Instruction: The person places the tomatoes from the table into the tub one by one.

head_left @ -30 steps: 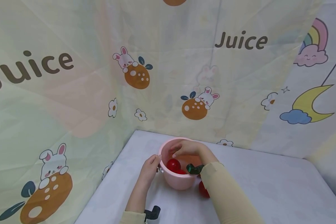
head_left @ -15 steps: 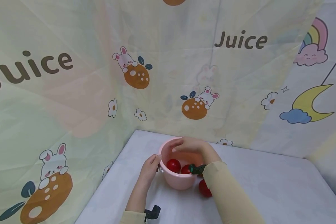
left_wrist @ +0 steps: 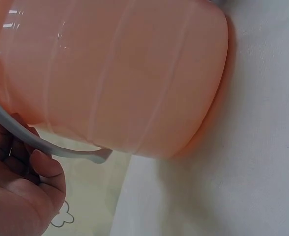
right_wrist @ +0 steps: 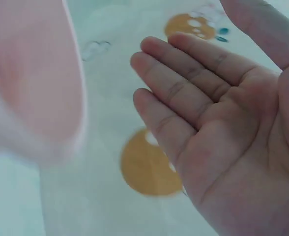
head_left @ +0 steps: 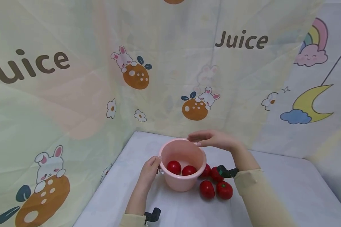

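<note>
A pink bucket (head_left: 183,183) stands on the table with two red tomatoes (head_left: 174,167) inside. My left hand (head_left: 149,170) grips its rim on the left side; the left wrist view shows curled fingers (left_wrist: 48,169) by the bucket's grey handle (left_wrist: 41,142). Above the bucket's right far rim is my right hand (head_left: 213,139), holding nothing. Its fingers (right_wrist: 176,91) are straight and the palm faces the right wrist camera. Several more tomatoes (head_left: 224,190) lie on the table to the right of the bucket, one showing a green stem spot.
The table (head_left: 272,189) has a white cover. A printed cloth (head_left: 159,63) with rabbits, flowers and lettering hangs along its left and back edges. Each wrist bears a small dark camera mount (head_left: 152,215).
My right hand has come out of the bucket, moving up and right. More tomatoes beside the bucket now show. My left hand keeps its grip on the rim. The view has shifted slightly.
</note>
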Demonstrator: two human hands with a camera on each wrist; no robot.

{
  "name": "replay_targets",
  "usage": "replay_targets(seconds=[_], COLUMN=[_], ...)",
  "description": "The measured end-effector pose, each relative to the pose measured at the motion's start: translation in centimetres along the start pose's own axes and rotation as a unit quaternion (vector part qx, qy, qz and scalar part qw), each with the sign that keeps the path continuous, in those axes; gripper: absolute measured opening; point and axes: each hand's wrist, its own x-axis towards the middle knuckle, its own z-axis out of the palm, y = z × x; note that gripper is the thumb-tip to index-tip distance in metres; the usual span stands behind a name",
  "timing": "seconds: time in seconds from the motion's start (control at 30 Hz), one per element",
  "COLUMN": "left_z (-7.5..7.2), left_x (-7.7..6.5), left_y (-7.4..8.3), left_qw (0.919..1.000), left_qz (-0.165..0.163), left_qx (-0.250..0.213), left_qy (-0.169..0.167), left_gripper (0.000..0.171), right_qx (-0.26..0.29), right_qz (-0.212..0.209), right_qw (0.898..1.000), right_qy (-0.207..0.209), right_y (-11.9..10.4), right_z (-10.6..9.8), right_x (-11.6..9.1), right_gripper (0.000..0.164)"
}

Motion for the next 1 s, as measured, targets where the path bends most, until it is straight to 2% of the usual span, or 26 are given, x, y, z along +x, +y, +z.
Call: replay_targets(seconds=[0.23,0.4,0.5,0.67,0.8,1.0], left_z=[-0.2,-0.2,0.0,0.1,0.1,0.0], left_x=[-0.1,0.0,0.2,0.2,0.1,0.1], left_y=[-0.2,0.0,0.0,0.1,0.2,0.2], left_qw=[1.0000,1.0000,0.9999,0.9999,0.9999,1.0000], left_qz=[0.000,0.005,0.008,0.007,0.006,0.000], left_qx=[0.005,0.003,0.007,0.008,0.007,0.007], left_qy=[0.001,0.007,0.006,0.008,0.009,0.003], left_gripper=[0.056,0.054,0.056,0.058,0.057,0.056], right_qx=[0.014,0.009,0.012,0.019,0.052,0.081], right_qz=[-0.030,0.005,0.040,0.106,0.150,0.161], right_qw=[0.998,0.994,0.992,0.985,0.977,0.972], right_qy=[0.060,0.107,0.123,0.133,0.144,0.153], right_y=[3.2,6.6,8.9,12.3,14.4,16.3], right_z=[-1.3,-0.2,1.4,4.5,6.3,8.1], right_x=[-6.8,-9.9,-11.0,-11.6,-11.8,-12.5], right_gripper=[0.050,0.051,0.055,0.066,0.071,0.069])
